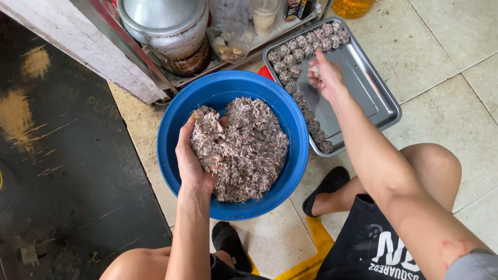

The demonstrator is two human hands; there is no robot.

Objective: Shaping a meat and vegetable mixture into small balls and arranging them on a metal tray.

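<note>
A blue plastic basin [176, 111] on the tiled floor holds a heap of grey-pink minced mixture [249, 145]. My left hand [192, 155] is inside the basin, fingers curled around a lump of that mixture at the heap's left side. My right hand [324, 75] reaches over a metal tray [371, 91] at the upper right, pinching a small ball of mixture between its fingers. Several formed balls [303, 44] lie in rows along the tray's top and left edges.
A large metal pot [163, 23] and a plastic bag [231, 36] sit on a low rack behind the basin. A bottle of yellow liquid [353, 6] stands at the top. My knees and black sandals [327, 189] frame the basin; a dark mat [62, 155] lies left.
</note>
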